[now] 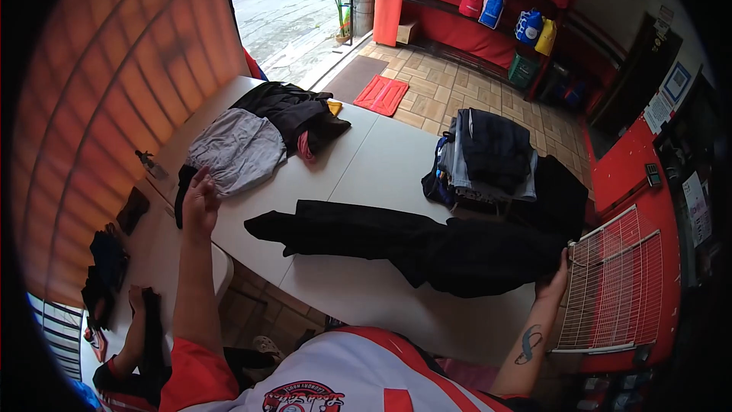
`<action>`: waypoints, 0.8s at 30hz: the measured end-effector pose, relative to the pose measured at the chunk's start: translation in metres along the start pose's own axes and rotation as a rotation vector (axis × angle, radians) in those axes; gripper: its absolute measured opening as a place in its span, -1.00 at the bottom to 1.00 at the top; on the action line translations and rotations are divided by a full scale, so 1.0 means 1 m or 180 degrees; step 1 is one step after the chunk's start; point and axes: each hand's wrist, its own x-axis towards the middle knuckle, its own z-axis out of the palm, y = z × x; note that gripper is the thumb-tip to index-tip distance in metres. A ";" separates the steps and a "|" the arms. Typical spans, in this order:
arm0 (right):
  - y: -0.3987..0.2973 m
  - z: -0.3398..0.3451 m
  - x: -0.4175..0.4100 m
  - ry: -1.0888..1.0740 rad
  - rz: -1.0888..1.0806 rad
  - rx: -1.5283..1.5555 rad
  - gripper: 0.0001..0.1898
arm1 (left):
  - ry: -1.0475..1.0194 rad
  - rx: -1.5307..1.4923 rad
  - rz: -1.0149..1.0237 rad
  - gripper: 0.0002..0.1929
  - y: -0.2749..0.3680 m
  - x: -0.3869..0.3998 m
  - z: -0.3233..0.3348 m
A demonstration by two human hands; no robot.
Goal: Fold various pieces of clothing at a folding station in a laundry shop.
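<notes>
A black garment [366,232], apparently trousers folded lengthwise, lies across the white table [343,280]. Its wider end is at the right, where my right hand [553,281] holds the edge, the fingers partly hidden by the cloth. My left hand [203,201] is raised off the garment's narrow end, beside a crumpled grey cloth [237,149]; its fingers are loosely bent and nothing shows in them. Behind the grey cloth is a heap of dark clothes [286,106]. Folded clothes [492,151] stand stacked at the far right of the table.
A white wire rack [612,286] stands by the table's right end. At lower left, another person's hand [136,297] touches dark cloth on a second white table [200,292]. A spray bottle [151,165] is near the orange shutter [131,68]. Bags fill red shelves [457,34].
</notes>
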 end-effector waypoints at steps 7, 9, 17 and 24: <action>0.109 0.125 -0.094 -0.1267 0.0826 -0.1190 -0.56 | -0.1795 0.1639 -0.0206 -0.34 -0.077 -0.102 0.179; 0.115 0.165 -0.132 -0.2035 0.1070 -0.1601 -0.49 | -0.3103 0.2876 0.1103 0.01 -0.099 -0.164 0.229; 0.099 0.173 -0.106 -0.2810 -0.2171 -0.4157 -0.62 | -0.2475 0.2066 0.2156 -0.46 -0.028 -0.156 0.301; 0.033 0.213 -0.111 -0.3555 -0.0456 -0.5575 -0.70 | -0.2244 0.3810 0.1739 -0.56 -0.022 -0.030 0.211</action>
